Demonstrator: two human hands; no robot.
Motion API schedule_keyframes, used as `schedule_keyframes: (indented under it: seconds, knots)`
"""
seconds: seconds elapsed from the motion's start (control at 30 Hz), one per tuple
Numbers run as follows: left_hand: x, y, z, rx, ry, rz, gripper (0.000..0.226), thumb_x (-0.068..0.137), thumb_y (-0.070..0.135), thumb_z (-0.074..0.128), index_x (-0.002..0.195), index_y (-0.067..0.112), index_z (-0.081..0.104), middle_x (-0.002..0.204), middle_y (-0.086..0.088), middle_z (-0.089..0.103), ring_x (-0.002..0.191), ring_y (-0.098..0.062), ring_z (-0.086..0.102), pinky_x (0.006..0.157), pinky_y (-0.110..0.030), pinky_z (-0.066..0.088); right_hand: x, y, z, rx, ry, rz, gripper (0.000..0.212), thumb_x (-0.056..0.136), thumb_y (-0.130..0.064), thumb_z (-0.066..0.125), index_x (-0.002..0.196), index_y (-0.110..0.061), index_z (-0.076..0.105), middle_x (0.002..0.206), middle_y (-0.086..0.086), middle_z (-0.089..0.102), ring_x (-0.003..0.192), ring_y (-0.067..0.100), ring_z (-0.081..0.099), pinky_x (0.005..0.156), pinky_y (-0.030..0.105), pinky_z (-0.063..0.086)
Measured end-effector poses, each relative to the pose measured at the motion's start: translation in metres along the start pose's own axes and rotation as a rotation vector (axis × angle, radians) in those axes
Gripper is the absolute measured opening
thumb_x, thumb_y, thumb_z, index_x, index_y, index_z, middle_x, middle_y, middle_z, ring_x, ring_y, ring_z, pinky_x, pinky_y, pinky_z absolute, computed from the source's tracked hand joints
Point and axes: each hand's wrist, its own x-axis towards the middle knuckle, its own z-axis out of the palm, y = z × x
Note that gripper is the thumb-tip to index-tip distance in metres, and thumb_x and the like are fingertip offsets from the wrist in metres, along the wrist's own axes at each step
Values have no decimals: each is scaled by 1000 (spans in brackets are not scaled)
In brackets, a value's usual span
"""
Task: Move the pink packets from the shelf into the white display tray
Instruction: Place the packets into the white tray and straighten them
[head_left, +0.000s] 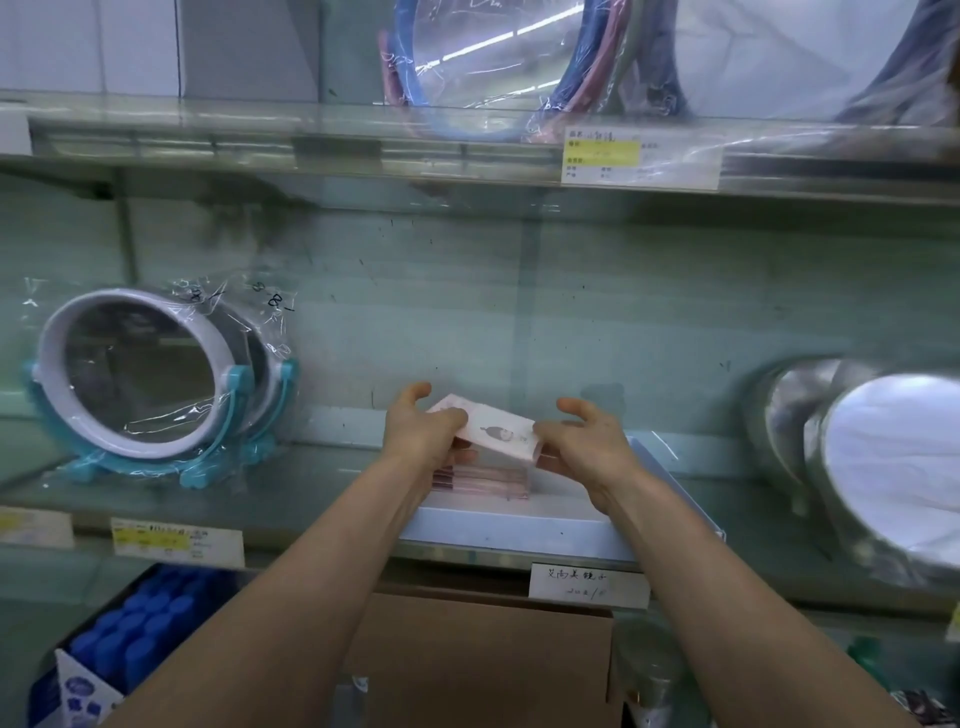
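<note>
- We hold a flat pale-pink paper packet (498, 428) with a small printed figure on its face, our left hand (423, 434) pinching its left end and our right hand (584, 449) pinching its right end; both hands are closed on it, thumbs on top.
- The packet hangs tilted, just above the white rectangular display tray (519, 530), which sits at the front edge of the glass shelf (322, 483), about midway along it.
- Under the packet a small stack of pink packets with clear edges (480, 480) already stands in the tray; whether the held packet touches the stack we cannot tell.
- To do this step well, we judge we should level the packet, line its long edges up with the stack, lower it flat and let go with both ends together so it does not slide.
- The packet looks thin, light and slightly flexible, so a gentle pinch should do; a hard squeeze could crease it.
- The tray looks smooth, matte and low-walled, and the glass shelf is slick and scuffed.
- Near the shelf's left end stands a round white-rimmed mirror on a teal plastic stand (150, 379), wrapped in crinkly clear film, well apart from our hands.
- A shiny round metal-backed mirror (883, 467) stands towards the right end.
</note>
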Motion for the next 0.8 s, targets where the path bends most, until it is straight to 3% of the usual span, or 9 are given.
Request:
schedule_keyframes:
  seconds: [0.1,0.17,0.23,0.4,0.57,0.67,0.8]
  knots:
    - [7,-5,5,196,74,60,51,89,6,59,137,5,43,131,-19,51,98,-31,62,79,-42,58,3,3,3,-153,-66,-42,57,83,2,65,136,-1,45,130,11,46,89,17,59,90,33,53]
    - [8,-6,6,426,118,143,48,89,15,58,135,4,49,137,-16,48,116,-31,54,100,-39,46,2,4,4,-333,-134,-41,52,81,-2,68,131,-2,52,122,9,54,98,18,58,92,28,48]
    - [7,-7,7,573,116,185,44,90,18,56,131,3,54,138,-15,49,125,-30,48,106,-35,39,0,4,4,-462,-180,-19,51,82,-7,68,131,-7,54,121,5,54,103,15,52,86,21,40]
    - [3,-6,10,881,-14,264,37,85,19,57,121,14,65,128,-5,62,122,-23,53,104,-31,41,4,6,5,-523,-208,-36,47,87,-14,63,132,-11,54,131,0,52,107,11,48,86,21,36]
    - [0,-12,12,1083,-298,192,54,64,53,63,113,32,67,125,2,63,119,-20,54,102,-32,44,5,8,5,-506,-209,-104,28,84,-13,62,111,-18,65,101,-4,61,89,7,55,74,18,43]
    - [6,-15,14,1237,-206,293,33,82,30,62,114,34,67,123,4,62,114,-23,56,94,-31,47,12,15,6,-638,-129,-142,25,83,-8,61,105,-17,69,106,2,64,96,14,59,81,23,46]
    - [8,-15,16,1299,-201,345,22,82,12,57,90,28,68,116,-3,62,97,-26,61,79,-31,53,13,16,7,-743,-73,-198,25,87,-10,57,107,-17,70,112,3,66,101,19,60,83,24,46]
